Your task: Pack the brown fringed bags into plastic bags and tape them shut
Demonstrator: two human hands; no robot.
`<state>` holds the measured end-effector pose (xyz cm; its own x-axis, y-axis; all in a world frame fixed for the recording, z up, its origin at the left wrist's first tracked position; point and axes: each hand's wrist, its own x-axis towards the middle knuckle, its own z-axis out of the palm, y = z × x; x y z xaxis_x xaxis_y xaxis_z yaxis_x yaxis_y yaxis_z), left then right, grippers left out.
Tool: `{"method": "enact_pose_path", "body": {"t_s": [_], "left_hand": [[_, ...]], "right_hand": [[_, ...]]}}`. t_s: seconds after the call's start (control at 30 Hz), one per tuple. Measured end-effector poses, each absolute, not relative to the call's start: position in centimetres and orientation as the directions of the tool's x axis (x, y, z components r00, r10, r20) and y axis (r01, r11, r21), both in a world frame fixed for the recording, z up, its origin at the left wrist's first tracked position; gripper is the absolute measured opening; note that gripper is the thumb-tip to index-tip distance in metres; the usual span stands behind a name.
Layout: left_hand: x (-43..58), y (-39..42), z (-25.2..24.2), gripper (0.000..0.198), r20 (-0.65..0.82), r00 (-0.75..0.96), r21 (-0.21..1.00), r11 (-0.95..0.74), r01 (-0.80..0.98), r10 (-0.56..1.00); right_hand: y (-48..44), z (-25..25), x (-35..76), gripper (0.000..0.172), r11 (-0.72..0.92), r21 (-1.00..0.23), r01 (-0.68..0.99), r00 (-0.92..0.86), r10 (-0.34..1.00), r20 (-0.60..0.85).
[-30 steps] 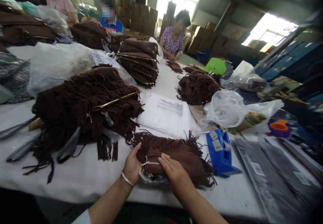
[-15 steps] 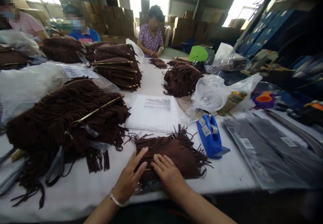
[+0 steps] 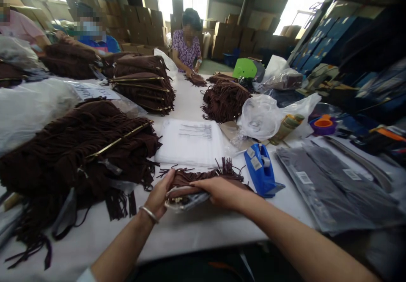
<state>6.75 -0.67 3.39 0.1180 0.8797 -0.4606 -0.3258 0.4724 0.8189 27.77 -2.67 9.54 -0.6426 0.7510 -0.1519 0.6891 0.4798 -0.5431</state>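
Observation:
A folded brown fringed piece [image 3: 203, 177] is lifted a little off the white table [image 3: 196, 227], with a clear plastic bag [image 3: 185, 200] under its near edge. My left hand [image 3: 160, 195], a bangle on the wrist, grips its left end. My right hand [image 3: 222, 191] lies over the top with the fingers curled round the near edge. A blue tape dispenser [image 3: 261, 170] stands just to the right of my hands.
A large heap of brown fringed pieces [image 3: 76, 146] lies at the left and more stacks [image 3: 142, 85] further back. White folded bags [image 3: 190, 142] lie behind my hands, grey flat bags [image 3: 333, 184] at the right. Three people work at the far end.
My hands went from pressing flat on the fringed piece to gripping it and raising its near edge off the table together with the plastic bag.

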Motion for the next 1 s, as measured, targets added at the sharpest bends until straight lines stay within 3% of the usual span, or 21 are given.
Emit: {"method": "enact_pose_path", "body": {"t_s": [0.13, 0.33, 0.53, 0.7, 0.8, 0.9, 1.0], "left_hand": [[4.9, 1.8, 7.9, 0.044, -0.422, 0.398, 0.659, 0.577, -0.482, 0.815], [2.8, -1.6, 6.7, 0.033, -0.525, 0.242, 0.541, 0.539, -0.645, 0.816], [4.7, -2.1, 5.2, 0.047, -0.53, 0.483, 0.412, 0.709, -0.572, 0.697], [7.7, 2.2, 7.1, 0.048, -0.476, 0.391, 0.401, 0.59, -0.701, 0.788], [7.9, 1.6, 5.9, 0.044, -0.421, 0.286, 0.396, 0.458, -0.796, 0.861], [6.5, -2.0, 2.3, 0.048, -0.385, 0.328, 0.351, 0.466, -0.812, 0.862], [4.6, -6.3, -1.3, 0.051, -0.374, 0.334, 0.315, 0.458, -0.832, 0.865]], "right_hand": [[4.3, 17.6, 29.2, 0.037, 0.387, -0.605, 0.696, -0.667, 0.661, -0.345], [9.7, 21.3, 30.8, 0.023, 0.157, -0.722, 0.674, -0.637, 0.618, -0.461], [11.8, 22.1, 30.6, 0.024, 0.309, -0.584, 0.751, -0.605, 0.675, -0.422], [10.0, 23.5, 28.2, 0.043, 0.462, -0.36, 0.81, -0.57, 0.763, -0.303], [5.1, 18.9, 25.9, 0.062, 0.478, -0.185, 0.858, -0.51, 0.834, -0.21], [-1.5, 9.3, 23.8, 0.053, 0.539, -0.088, 0.838, -0.542, 0.841, -0.007], [-7.5, 0.1, 22.5, 0.047, 0.582, -0.06, 0.811, -0.576, 0.813, 0.089]]}}
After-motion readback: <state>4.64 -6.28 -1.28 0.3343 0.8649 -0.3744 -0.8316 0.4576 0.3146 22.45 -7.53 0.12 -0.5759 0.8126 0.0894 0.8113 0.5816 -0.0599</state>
